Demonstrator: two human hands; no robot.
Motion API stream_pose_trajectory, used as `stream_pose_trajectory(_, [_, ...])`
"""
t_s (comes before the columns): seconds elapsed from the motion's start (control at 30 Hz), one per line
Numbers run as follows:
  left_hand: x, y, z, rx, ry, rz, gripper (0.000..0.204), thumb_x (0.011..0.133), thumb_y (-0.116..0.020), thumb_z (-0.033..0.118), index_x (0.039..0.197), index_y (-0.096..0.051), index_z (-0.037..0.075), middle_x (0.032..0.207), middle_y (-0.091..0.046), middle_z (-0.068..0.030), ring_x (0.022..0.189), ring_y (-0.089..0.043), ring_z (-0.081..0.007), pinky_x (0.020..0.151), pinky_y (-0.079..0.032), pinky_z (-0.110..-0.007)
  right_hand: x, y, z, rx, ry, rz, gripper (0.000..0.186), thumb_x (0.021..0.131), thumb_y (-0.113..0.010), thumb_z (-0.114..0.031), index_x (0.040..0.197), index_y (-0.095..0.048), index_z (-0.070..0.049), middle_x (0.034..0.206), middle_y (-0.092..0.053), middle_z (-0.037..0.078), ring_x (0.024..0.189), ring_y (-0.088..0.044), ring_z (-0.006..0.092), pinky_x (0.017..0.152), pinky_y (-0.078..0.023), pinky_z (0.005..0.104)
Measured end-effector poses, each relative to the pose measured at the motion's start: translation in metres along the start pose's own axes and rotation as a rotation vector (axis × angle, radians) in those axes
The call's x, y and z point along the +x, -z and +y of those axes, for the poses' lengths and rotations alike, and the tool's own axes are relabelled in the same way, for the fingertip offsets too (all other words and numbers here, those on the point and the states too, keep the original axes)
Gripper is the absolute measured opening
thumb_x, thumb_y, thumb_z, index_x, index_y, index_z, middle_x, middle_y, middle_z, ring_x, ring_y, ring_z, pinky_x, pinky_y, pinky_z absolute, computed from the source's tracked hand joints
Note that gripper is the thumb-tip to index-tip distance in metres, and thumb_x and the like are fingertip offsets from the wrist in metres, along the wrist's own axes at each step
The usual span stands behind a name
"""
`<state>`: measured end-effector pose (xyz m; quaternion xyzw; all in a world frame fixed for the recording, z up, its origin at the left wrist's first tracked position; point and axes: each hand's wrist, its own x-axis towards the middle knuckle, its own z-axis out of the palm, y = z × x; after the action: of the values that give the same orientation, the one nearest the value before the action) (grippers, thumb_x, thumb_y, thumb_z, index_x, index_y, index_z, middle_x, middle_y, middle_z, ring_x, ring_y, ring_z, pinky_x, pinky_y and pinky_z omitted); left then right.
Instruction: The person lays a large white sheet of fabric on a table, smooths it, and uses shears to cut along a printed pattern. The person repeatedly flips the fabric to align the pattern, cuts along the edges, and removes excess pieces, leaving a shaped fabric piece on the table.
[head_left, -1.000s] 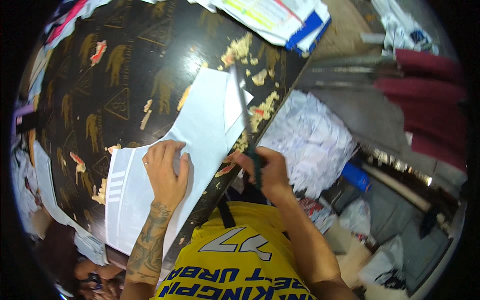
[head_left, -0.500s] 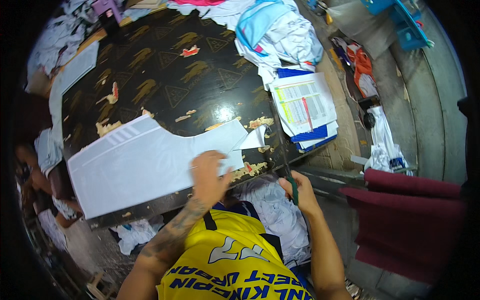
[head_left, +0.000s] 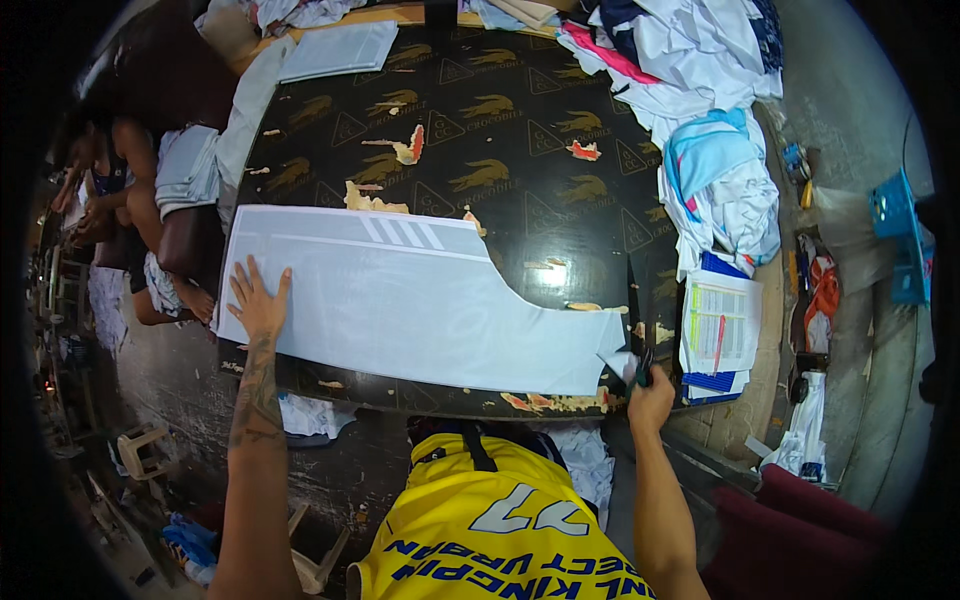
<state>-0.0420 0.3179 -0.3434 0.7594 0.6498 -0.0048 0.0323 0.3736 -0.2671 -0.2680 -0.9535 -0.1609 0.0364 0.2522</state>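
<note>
A pale grey-white cut fabric panel [head_left: 400, 300] with white stripes lies flat along the near side of the black table. My left hand [head_left: 262, 303] rests on the panel's left end, palm down and fingers spread. At the opposite end my right hand [head_left: 652, 398] is closed round scissors [head_left: 641, 372] with dark handles; long dark blades point away over the table. A small white folded flap of fabric [head_left: 620, 362] sits at the panel's right corner, beside the scissors. Whether the blades touch it, I cannot tell.
The black table [head_left: 400, 160] has chipped, peeling spots. Printed sheets [head_left: 722, 320] with a red pen lie at its right edge, below heaped white and blue garments [head_left: 725, 185]. Folded fabric [head_left: 340, 52] lies at the far left. Another person [head_left: 125, 170] sits left of the table.
My left hand has gone from the panel's right part to its left end and flattened out. My right hand has brought the scissors up beside the panel's right corner. The view has turned left.
</note>
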Motion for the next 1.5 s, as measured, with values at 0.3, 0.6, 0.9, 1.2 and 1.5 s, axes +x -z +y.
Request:
stream_pose_trajectory(0.3, [-0.008,0.052,0.121,-0.168,-0.35,0.305,0.087,0.099,-0.075,0.048,0.17,-0.039,0.013,0.175,-0.037,-0.0186,0.165,-0.028,-0.0394,0.131,-0.015,-0.067,-0.151,0.138,0.034,-0.315,-0.367,-0.117,0.041,0.088,-0.089,-0.026,0.082,-0.059,0.002,0.069,-0.056,0.019,0.063,-0.051,0.0343,0.064,-0.046,0.044])
stream_pose_trajectory(0.6, [-0.317,0.043,0.337,-0.64,-1.286,-0.196,0.024,0.089,-0.081,0.016,0.108,-0.073,0.004,0.104,-0.065,-0.0124,0.104,-0.063,-0.0324,0.096,-0.052,-0.043,-0.066,0.113,0.027,0.157,-0.177,-0.296,0.058,0.087,-0.094,-0.04,0.078,-0.054,0.002,0.069,-0.041,0.004,0.07,-0.039,0.0137,0.06,-0.037,0.0351])
stream_pose_trajectory(0.9, [-0.337,0.025,0.362,-0.499,-1.191,-0.036,0.011,0.089,-0.077,0.014,0.093,-0.073,0.005,0.093,-0.068,-0.0107,0.096,-0.067,-0.0298,0.088,-0.053,-0.044,-0.024,0.1,0.048,0.313,-0.037,-0.534,0.054,0.085,-0.095,-0.041,0.076,-0.064,0.002,0.061,-0.054,0.008,0.06,-0.043,0.0139,0.056,-0.039,0.0364])
stream_pose_trajectory(1.2, [-0.339,0.052,0.326,-0.927,-0.461,-0.124,0.013,0.093,-0.079,0.011,0.099,-0.08,0.0,0.095,-0.078,-0.0128,0.093,-0.074,-0.026,0.084,-0.055,-0.037,0.006,0.124,0.067,0.236,-0.027,-0.79,0.045,0.092,-0.093,-0.029,0.071,-0.059,-0.007,0.067,-0.05,-0.007,0.067,-0.043,0.0053,0.058,-0.036,0.0288])
stream_pose_trajectory(1.5, [-0.328,0.035,0.265,-1.081,0.219,0.222,0.022,0.099,-0.076,0.015,0.117,-0.076,0.002,0.102,-0.076,-0.0093,0.098,-0.07,-0.0228,0.086,-0.054,-0.04,0.02,0.092,0.069,0.33,-0.076,-0.68,0.048,0.091,-0.092,-0.036,0.074,-0.064,0.0,0.063,-0.054,0.0,0.062,-0.044,0.0091,0.057,-0.038,0.0325])
